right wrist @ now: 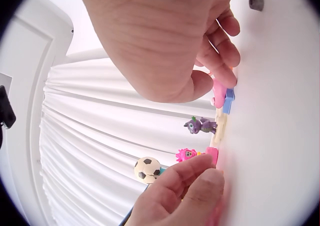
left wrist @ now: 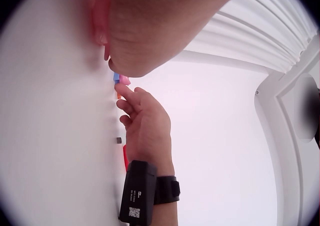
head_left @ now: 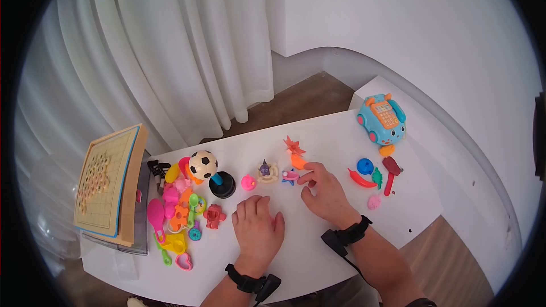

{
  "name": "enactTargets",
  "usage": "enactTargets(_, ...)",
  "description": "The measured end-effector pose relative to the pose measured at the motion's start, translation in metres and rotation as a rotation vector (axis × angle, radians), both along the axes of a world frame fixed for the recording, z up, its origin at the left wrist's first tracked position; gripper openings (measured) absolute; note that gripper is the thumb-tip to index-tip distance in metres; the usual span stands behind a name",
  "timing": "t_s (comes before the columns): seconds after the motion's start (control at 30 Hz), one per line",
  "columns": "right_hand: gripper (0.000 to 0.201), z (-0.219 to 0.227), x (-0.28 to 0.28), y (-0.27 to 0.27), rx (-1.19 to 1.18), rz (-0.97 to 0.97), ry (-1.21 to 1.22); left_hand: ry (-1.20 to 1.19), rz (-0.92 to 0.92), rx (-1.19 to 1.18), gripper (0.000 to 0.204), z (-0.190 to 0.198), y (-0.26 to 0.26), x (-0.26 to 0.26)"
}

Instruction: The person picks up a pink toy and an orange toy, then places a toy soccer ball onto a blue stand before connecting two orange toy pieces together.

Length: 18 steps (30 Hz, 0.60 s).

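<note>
My left hand (head_left: 259, 230) is low over the white table, its fingers loosely bent with nothing between them. Just beyond its fingertips sits a small pink figure (head_left: 248, 182), whose pink hair (right wrist: 185, 155) shows in the right wrist view. My right hand (head_left: 327, 193) reaches in from the right, fingertips right at a small toy with a pink top and a blue star-shaped base (head_left: 290, 177); thumb and fingers stand apart. Left of that toy is a purple dragon figure (head_left: 264, 167) on a cream base (head_left: 267, 177). Behind it stands an orange figure with spiky leaves (head_left: 294, 146).
A pile of colourful toys, with a pink spoon (head_left: 156, 215) and a soccer ball (head_left: 203, 165), covers the table's left side beside a board game box (head_left: 108, 185). At right are a toy phone (head_left: 382, 119), a red chili (head_left: 360, 179) and a red popsicle-shaped toy (head_left: 391, 170).
</note>
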State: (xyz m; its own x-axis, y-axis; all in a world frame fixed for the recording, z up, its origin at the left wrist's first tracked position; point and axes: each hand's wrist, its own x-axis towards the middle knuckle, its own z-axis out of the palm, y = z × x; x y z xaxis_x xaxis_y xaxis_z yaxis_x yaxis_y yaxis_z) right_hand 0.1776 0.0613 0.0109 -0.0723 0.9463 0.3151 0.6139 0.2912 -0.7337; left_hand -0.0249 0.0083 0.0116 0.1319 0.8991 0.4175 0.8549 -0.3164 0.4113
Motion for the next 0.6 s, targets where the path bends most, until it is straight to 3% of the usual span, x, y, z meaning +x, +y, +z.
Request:
enactTargets(0.43, 0.049, 0.007, -0.001, -0.003, 0.042, 0.011, 0.032, 0.078, 0.116, -0.056, 0.057, 0.009, -0.007, 0.002)
enactTargets(0.53, 0.041, 0.014, 0.000, -0.006, 0.046, -0.035, 0.132, 0.040, 0.035, -0.112, 0.055, 0.003, -0.005, -0.002)
enactTargets(0.6, 0.029, 0.014, 0.001, -0.008, -0.054, 0.033, 0.154, 0.026, 0.011, -0.106, 0.055, 0.006, -0.005, -0.002)
